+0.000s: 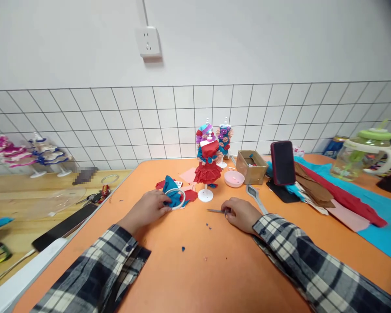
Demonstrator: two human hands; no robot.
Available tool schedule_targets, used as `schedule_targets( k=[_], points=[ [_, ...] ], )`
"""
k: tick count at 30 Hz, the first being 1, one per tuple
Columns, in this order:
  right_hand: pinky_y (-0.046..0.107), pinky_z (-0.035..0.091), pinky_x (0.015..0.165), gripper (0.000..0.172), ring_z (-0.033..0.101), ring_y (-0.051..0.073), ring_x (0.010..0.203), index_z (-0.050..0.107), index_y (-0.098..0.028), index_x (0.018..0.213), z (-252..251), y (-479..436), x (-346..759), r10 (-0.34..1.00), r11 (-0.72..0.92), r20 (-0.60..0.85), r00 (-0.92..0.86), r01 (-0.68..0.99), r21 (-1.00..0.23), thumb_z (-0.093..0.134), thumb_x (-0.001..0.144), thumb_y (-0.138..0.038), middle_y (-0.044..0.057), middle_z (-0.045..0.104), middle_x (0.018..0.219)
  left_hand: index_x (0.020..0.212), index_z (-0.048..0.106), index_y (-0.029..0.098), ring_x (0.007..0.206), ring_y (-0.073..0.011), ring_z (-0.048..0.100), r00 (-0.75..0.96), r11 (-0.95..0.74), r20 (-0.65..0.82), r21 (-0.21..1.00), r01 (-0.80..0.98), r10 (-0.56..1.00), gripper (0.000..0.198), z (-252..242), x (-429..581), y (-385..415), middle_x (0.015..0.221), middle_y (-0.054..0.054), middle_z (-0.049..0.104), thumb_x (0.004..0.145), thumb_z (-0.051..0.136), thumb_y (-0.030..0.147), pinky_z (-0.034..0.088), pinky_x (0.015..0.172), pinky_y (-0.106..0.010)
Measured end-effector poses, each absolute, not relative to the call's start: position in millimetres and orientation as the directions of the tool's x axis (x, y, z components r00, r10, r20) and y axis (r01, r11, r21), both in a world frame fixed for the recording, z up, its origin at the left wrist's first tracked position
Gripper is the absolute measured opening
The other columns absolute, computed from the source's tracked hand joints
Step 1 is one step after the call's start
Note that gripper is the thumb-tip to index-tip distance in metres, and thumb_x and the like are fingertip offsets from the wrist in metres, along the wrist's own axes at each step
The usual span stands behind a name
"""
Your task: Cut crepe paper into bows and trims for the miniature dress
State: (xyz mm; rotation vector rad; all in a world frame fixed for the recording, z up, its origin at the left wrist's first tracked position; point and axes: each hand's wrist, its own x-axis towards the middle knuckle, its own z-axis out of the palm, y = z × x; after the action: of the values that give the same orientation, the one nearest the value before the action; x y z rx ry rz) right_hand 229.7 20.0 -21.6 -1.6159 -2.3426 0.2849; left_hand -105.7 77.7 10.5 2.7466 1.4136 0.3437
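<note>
Tweezers (216,211) — right hand (243,214) (can label (333,146) blurred)

**Two hands low at mid-frame, fingertips facing each other**

The left arm (111,261), in a plaid sleeve, comes in from the lower left corner and slants up and right, with a bare wrist just left of centre. The left hand (150,208) lies palm down, knuckles up, its fingers bent and pointing right with the tips drawn together. The right arm (313,265), also in a plaid sleeve, comes in from the lower right corner and slants up and left. The right hand (243,214) lies knuckles up with its fingers curled under, and thumb and forefinger are pinched together at its left edge. The hands are apart, the left slightly higher in the frame.
</note>
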Motion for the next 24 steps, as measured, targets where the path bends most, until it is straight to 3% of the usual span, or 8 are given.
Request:
schedule_targets(
  k=[4,8,11,14,18,21,24],
  points=[
    [0.028,0.042,0.072,0.024,0.061,0.017,0.081,0.069,-0.022,0.094,-24.7,23.7,233.4,0.938,0.347,0.151,-0.312,0.841,-0.415,0.052,0.079,-0.015,0.004,0.067,0.091,0.091,0.072,0.025,0.088,-0.0223,0.061,0.574,-0.601,0.187,0.156,0.784,0.797,0.024,10.7,-99.6,76.0,0.09,-0.005,0.072,0.087,0.05,0.033,0.041,0.083,-0.031],
    [0.03,0.043,0.075,0.024,0.061,0.018,0.086,0.07,-0.023,0.094,-21.9,25.7,239.5,0.947,0.322,0.134,-0.293,0.873,-0.366,0.049,0.083,-0.02,0.004,0.067,0.096,0.091,0.068,0.021,0.076,-0.0215,0.062,0.446,-0.497,0.219,0.339,0.799,0.868,0.03,11.9,-99.0,74.0,0.083,-0.006,0.07,0.09,0.043,0.038,0.042,0.067,-0.029],
    [0.032,0.044,0.079,0.026,0.06,0.019,0.091,0.068,-0.021,0.1,-17.7,22.9,239.9,0.916,0.379,0.254,-0.31,0.877,-0.295,0.047,0.087,-0.024,0.007,0.065,0.102,0.093,0.065,0.019,0.072,-0.021,0.062,0.404,-0.451,0.2,0.433,0.781,0.893,0.033,10.3,-98.7,74.9,0.081,-0.005,0.069,0.09,0.041,0.041,0.043,0.063,-0.028],
    [0.033,0.043,0.081,0.027,0.057,0.021,0.094,0.067,-0.02,0.104,-15.0,15.4,230.3,0.845,0.49,0.359,-0.397,0.843,-0.221,0.045,0.089,-0.025,0.008,0.065,0.102,0.09,0.066,0.02,0.075,-0.0215,0.062,0.445,-0.484,0.193,0.408,0.774,0.875,0.029,7.7,-98.5,78.0,0.082,-0.005,0.069,0.088,0.044,0.038,0.043,0.065,-0.028],
    [0.033,0.043,0.075,0.025,0.056,0.021,0.091,0.069,-0.022,0.098,-17.7,8.1,213.7,0.79,0.587,0.343,-0.508,0.789,-0.184,0.046,0.089,-0.023,0.007,0.066,0.097,0.086,0.07,0.023,0.078,-0.0228,0.062,0.495,-0.531,0.191,0.323,0.783,0.848,0.026,7.2,-99.6,79.4,0.086,-0.005,0.071,0.086,0.046,0.033,0.041,0.065,-0.029],
    [0.033,0.043,0.075,0.025,0.057,0.021,0.09,0.07,-0.022,0.096,-20.4,13.9,218.7,0.82,0.538,0.354,-0.449,0.815,-0.213,0.047,0.088,-0.023,0.007,0.067,0.093,0.087,0.072,0.025,0.081,-0.0241,0.062,0.5,-0.535,0.193,0.291,0.793,0.845,0.025,9.7,-100.2,76.5,0.088,-0.006,0.072,0.085,0.048,0.032,0.041,0.066,-0.029],
    [0.033,0.044,0.078,0.025,0.06,0.021,0.087,0.07,-0.02,0.096,-18.6,28.0,247.1,0.865,0.403,0.423,-0.268,0.875,-0.268,0.048,0.086,-0.026,0.007,0.069,0.091,0.098,0.072,0.028,0.087,-0.0247,0.063,0.499,-0.532,0.187,0.274,0.801,0.846,0.027,11.8,-99.4,72.8,0.097,-0.005,0.073,0.083,0.05,0.032,0.042,0.07,-0.03]
  ],
)
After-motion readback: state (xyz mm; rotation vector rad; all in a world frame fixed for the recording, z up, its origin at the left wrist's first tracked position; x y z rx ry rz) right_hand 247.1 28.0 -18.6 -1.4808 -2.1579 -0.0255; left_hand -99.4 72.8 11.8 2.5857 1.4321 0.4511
